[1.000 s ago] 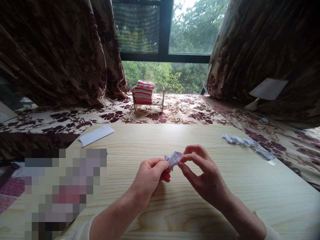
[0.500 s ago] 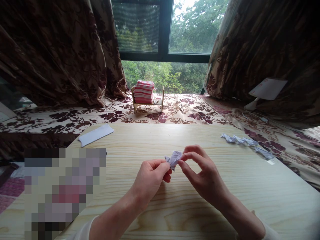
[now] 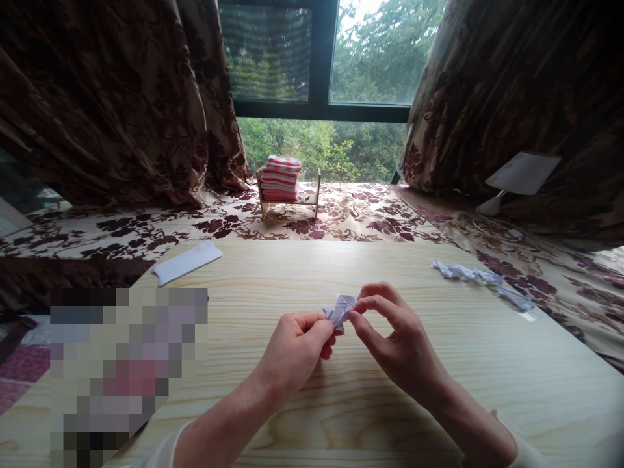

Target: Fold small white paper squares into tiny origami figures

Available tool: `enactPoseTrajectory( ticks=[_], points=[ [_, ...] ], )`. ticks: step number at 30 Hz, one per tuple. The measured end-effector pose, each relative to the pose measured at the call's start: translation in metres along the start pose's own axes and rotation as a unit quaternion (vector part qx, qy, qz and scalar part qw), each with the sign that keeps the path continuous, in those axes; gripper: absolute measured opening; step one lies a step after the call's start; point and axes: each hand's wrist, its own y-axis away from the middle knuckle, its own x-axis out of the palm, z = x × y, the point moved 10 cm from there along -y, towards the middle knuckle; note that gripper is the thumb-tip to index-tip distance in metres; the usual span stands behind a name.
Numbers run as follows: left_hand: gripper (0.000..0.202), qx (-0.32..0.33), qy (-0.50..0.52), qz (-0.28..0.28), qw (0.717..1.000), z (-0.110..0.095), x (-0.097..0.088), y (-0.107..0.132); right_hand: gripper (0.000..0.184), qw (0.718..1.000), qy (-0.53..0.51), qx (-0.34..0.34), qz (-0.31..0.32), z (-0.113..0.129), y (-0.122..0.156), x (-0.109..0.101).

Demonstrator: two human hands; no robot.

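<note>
A small folded paper piece (image 3: 340, 308), white with a faint purple tint, is held just above the light wooden table (image 3: 302, 273). My left hand (image 3: 295, 351) pinches its left end between thumb and fingers. My right hand (image 3: 394, 338) pinches its right end with thumb and forefinger, the other fingers curled. Both hands are closed on the paper near the middle of the table.
A folded white paper strip (image 3: 188, 263) lies at the table's back left. A row of several folded paper pieces (image 3: 482, 281) lies at the right edge. A blurred patch covers the front left. Beyond are a flowered cloth, a small wooden rack with striped cloths (image 3: 281, 179), curtains and a window.
The hands have barely moved. The left hand has shifted slightly down and the paper piece now stands a little more upright between the fingers.
</note>
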Motion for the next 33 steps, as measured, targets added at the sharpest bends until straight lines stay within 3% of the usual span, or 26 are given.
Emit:
enactPoseTrajectory(
  ticks=[4,8,12,17,22,27,33],
  points=[
    [0.022,-0.023,0.068,-0.008,0.997,0.006,-0.002,-0.001,0.003,1.000,-0.001,-0.010,-0.022,0.004,0.000,-0.006],
    [0.022,-0.051,0.140,-0.002,0.989,0.012,-0.001,-0.002,0.021,0.996,0.020,-0.072,-0.038,0.019,0.001,-0.011],
    [0.021,-0.032,0.120,0.010,0.992,0.008,0.001,-0.002,0.034,0.994,0.040,-0.101,-0.008,0.025,0.003,-0.004],
    [0.021,-0.011,0.074,0.008,0.997,0.004,0.000,-0.001,0.024,0.995,0.035,-0.089,0.000,0.022,0.003,-0.002],
    [0.022,-0.014,0.058,0.012,0.998,0.005,0.000,-0.001,0.037,0.993,0.047,-0.108,0.022,0.025,0.003,0.002],
    [0.024,-0.002,0.029,0.008,1.000,0.002,-0.001,-0.001,0.021,0.992,0.043,-0.113,0.034,0.024,0.004,0.004],
    [0.028,-0.028,0.130,0.021,0.991,0.008,0.002,-0.003,0.020,0.992,0.033,-0.117,0.040,0.024,0.005,0.005]
  ],
)
